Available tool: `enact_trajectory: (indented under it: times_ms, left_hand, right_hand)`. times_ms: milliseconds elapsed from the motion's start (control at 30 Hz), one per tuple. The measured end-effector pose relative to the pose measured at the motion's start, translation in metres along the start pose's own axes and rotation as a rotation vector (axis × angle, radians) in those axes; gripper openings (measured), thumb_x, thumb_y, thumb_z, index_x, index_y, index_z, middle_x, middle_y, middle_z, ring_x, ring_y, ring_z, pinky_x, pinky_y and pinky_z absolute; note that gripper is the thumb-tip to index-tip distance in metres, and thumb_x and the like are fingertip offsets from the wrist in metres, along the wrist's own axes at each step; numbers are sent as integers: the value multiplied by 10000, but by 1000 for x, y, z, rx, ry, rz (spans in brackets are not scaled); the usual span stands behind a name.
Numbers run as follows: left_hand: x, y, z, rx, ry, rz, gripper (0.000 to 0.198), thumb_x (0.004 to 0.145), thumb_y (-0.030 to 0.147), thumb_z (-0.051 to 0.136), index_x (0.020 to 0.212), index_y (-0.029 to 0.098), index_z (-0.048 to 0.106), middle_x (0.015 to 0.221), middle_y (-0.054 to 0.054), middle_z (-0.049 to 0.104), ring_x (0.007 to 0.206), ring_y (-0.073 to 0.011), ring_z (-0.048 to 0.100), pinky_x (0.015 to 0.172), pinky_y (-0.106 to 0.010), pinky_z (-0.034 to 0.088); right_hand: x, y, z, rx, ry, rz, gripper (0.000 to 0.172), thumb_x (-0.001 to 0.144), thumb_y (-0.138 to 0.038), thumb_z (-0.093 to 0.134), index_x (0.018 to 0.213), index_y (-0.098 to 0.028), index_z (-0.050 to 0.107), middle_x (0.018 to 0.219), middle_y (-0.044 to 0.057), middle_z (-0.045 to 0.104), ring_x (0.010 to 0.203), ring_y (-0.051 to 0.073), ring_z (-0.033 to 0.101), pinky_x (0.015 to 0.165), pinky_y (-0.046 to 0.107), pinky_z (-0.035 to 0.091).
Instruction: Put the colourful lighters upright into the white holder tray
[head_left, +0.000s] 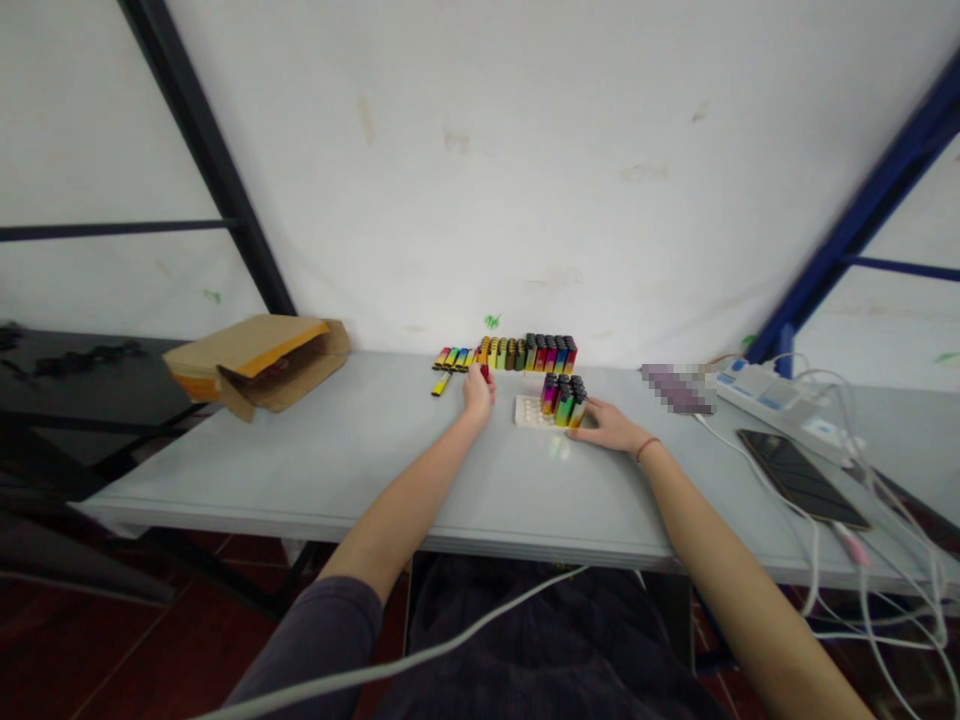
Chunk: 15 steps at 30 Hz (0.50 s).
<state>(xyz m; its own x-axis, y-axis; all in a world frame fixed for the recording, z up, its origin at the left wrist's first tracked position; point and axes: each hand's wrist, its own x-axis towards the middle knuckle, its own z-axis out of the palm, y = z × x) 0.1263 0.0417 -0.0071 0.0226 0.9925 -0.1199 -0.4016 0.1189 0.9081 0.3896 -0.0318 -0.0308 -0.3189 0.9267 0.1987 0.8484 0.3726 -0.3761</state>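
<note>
My left hand (478, 392) is closed around a dark red lighter (485, 373), most of it hidden by the fingers. Just right of it sits a white tray (529, 411) with rows of holes. Several colourful lighters (564, 402) with black tops stand upright at the tray's right end. My right hand (613, 428) grips that end, thumb in front and fingers behind. Behind the tray, a row of upright lighters (551, 354) stands along the wall. Several lighters (454, 358) lie flat behind my left hand, and a single yellow lighter (441, 384) lies in front of them.
An open brown cardboard package (255, 360) rests at the table's left. On the right are a phone (801, 478), a white power strip (787, 405) and tangled white cables (900, 500). A pale wall (480, 180) rises behind the grey table (300, 470). One cable crosses my lap.
</note>
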Motion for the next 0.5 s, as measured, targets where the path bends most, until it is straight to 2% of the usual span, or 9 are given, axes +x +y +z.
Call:
enact_trajectory:
  times_ms: [67,167,267,333,400,500]
  left_hand:
    - [-1,4,0,-32,33,5,488,911,631,350,637,229,380,407,93,257,300,-63,217,344,-202,138]
    - [-2,10,0,-85,-18,-26,483,917,618,372,649,218,413,431,82,317,316,-64,282,354,-191,225]
    - [-2,16,0,-133,-74,-81,403,909,559,424,714,209,469,517,53,478,402,-85,468,446,-198,401]
    - [-2,19,-1,-148,-89,-113,355,889,543,460,767,212,495,613,27,578,510,-115,589,521,-225,474]
    - [-2,20,-2,-158,-99,-133,328,870,538,491,796,218,496,657,18,609,556,-132,625,537,-231,486]
    - [-3,20,-4,-178,-136,-153,290,891,492,460,786,222,474,574,40,536,455,-114,534,451,-201,412]
  right_hand:
    - [0,0,0,3,-7,2,652,795,-590,661,1296,-174,626,1366,136,617,1275,356,567,1110,486,430]
    - [0,-1,-1,1,-2,-6,633,797,-598,655,1281,-189,634,1351,126,628,1267,352,572,1106,490,433]
    - [-1,-3,-1,-2,13,-12,622,796,-589,658,1273,-190,638,1338,126,636,1248,352,584,1094,492,443]
    - [-1,-4,-1,-5,14,-12,620,795,-578,661,1266,-174,644,1312,135,649,1220,356,601,1075,491,457]
    - [-1,-5,-1,-7,17,-12,613,793,-568,665,1253,-163,654,1284,141,664,1195,359,616,1058,489,471]
    - [-1,-5,-1,-2,24,-5,605,785,-567,675,1250,-181,656,1281,131,668,1191,356,619,1058,491,470]
